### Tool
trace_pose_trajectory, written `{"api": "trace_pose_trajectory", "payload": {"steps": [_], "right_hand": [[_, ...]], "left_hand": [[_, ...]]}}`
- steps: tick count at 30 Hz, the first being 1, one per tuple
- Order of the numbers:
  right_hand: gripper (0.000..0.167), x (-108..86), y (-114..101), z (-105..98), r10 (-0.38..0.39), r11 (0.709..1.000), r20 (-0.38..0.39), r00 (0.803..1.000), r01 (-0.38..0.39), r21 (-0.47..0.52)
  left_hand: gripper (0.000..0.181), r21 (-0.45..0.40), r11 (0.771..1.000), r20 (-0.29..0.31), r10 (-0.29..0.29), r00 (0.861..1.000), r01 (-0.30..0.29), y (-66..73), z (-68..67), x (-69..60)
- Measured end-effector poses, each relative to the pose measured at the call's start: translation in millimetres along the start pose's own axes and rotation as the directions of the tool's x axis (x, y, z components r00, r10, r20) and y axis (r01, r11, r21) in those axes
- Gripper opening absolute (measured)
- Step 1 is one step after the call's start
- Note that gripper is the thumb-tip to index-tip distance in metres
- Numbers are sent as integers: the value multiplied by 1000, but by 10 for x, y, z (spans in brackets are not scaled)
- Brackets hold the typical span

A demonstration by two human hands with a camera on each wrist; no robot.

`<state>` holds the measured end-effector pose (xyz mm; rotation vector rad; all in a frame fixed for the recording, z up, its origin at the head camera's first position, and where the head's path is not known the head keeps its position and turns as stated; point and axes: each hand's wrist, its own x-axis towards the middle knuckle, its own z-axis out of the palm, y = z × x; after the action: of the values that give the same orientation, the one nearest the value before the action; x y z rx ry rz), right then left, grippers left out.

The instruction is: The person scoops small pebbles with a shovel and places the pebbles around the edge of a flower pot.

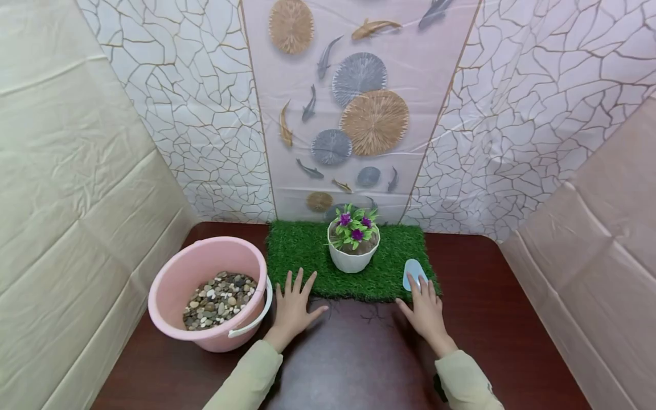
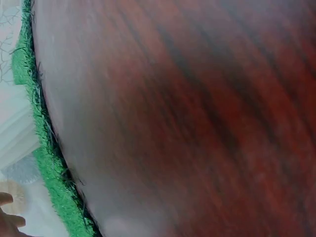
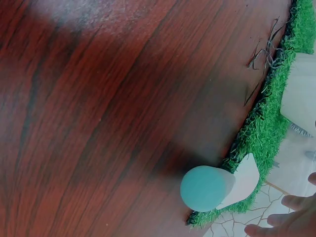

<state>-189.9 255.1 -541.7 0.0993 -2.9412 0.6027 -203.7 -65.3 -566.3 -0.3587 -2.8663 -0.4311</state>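
My left hand (image 1: 291,310) is spread with straight fingers between the pink bucket (image 1: 171,290) and the green grass mat (image 1: 302,239), fingertips over the mat's front edge. Only its fingers (image 2: 9,219) show in the left wrist view. My right hand (image 1: 426,316) is also spread, at the mat's right front corner. Its fingertips overlap a pale blue, rounded object (image 1: 413,267); whether they touch it I cannot tell. The right wrist view shows that object with a round teal end (image 3: 203,188). A white pot (image 1: 353,262) with purple flowers (image 1: 357,234) stands on the mat.
Inside the bucket lie many pebbles (image 1: 220,302), and its white handle (image 1: 256,324) hangs on the right side. The dark red wooden table (image 1: 353,353) carries everything. Cloth side walls (image 1: 77,188) and a patterned backdrop (image 1: 205,102) enclose the table.
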Motion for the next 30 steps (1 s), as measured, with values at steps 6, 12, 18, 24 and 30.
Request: {"api": "trace_pose_trajectory", "payload": {"steps": [6, 12, 18, 24, 30], "right_hand": [[68, -35, -34, -36, 3, 998, -6, 1000, -3, 61], [61, -57, -68, -56, -9, 996, -45, 999, 13, 86], [55, -53, -60, -47, -16, 979, -71, 997, 30, 201], [52, -71, -61, -50, -23, 964, -75, 997, 42, 263], [49, -127, -48, -27, -38, 964, -74, 997, 56, 259]], "left_hand": [[81, -19, 999, -25, 31, 999, -31, 35, -44, -24], [75, -10, 999, -41, 43, 998, -43, 78, -103, -40], [69, -69, 996, -32, 52, 998, -54, 134, -176, -70], [61, -103, 992, -59, 61, 996, -67, 190, -281, -111], [58, -183, 978, -110, 86, 990, -105, 321, -454, -202]]}}
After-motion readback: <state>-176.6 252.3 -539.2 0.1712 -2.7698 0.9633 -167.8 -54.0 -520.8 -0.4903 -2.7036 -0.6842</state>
